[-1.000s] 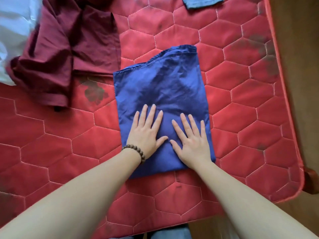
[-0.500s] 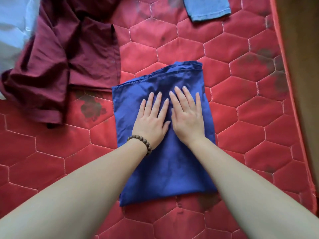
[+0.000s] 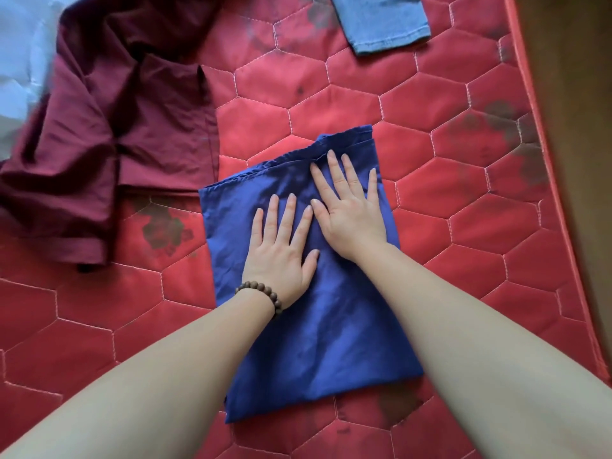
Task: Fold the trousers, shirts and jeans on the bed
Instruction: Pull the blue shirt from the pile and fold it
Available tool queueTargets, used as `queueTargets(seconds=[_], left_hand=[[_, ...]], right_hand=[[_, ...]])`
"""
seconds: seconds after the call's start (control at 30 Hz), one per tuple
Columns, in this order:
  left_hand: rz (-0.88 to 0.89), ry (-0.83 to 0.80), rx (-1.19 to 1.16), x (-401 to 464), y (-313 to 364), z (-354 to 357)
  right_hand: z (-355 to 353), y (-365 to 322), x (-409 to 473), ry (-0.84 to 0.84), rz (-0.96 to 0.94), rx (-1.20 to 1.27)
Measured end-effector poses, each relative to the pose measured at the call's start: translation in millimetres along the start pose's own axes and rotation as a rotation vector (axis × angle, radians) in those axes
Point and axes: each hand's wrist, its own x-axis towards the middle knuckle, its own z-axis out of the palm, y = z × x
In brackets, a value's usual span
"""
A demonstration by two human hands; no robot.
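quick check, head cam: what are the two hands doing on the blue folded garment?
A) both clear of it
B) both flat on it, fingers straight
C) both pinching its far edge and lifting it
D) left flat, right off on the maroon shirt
B: the left hand and right hand both lie palm down with straight fingers on the blue folded garment, with no grip on any edge.

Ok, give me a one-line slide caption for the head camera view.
Both hands, left and right, press flat on a folded blue garment on the red quilted bed.
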Motion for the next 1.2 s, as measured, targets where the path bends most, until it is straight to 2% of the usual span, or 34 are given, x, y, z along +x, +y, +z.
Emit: queueTargets(seconds=[0.07, 0.17, 0.23, 0.33, 0.37, 0.43, 0.5, 0.57, 0.63, 0.7, 0.77, 0.87, 0.93, 1.03, 1.2], left_hand=[[-0.014, 0.012, -0.039, 1, 4, -13], [0.121, 0.174, 0.021, 14, 18, -34], [0.338, 0.162, 0.108, 38, 32, -48], [0.700, -0.082, 0.329, 82, 53, -61], [0.774, -0.193, 0.396, 95, 57, -63], [0.811, -0.359, 0.464, 114, 61, -66], [0.824, -0.317, 0.500, 122, 60, -71], [0.868, -0.254, 0.538, 123, 58, -76], [0.891, -0.245, 0.548, 124, 53, -80], [0.922, -0.230, 0.537, 124, 49, -84], [0.937, -0.219, 0.501, 122, 44, -90], [0.853, -0.185, 0.425, 119, 40, -113], [0.823, -0.078, 0.383, 121, 43, -138], [0.867, 0.093, 0.314, 121, 57, -184], [0.970, 0.376, 0.233, 111, 83, -268]], right_hand=[[-14, 6, -14, 0.121, -0.001, 0.154], [-23, 18, -61, 0.266, 0.198, 0.255], [-23, 21, -97, 0.229, 0.403, 0.220], [-16, 17, -137, 0.071, 0.615, 0.166], [-13, 13, -147, 0.039, 0.640, 0.159], [-5, 5, -162, 0.033, 0.678, 0.167], [0, 0, -168, 0.029, 0.757, 0.207], [1, -3, -167, -0.057, 0.831, 0.233], [2, -5, -167, -0.117, 0.819, 0.220], [2, -3, -170, -0.100, 0.787, 0.241], [-5, 4, -173, -0.039, 0.795, 0.275], [-27, 23, -174, 0.124, 0.771, 0.264], [-54, 40, -172, 0.277, 0.728, 0.248], [-101, 62, -171, 0.513, 0.638, 0.153], [-182, 86, -179, 0.752, 0.518, -0.027]])
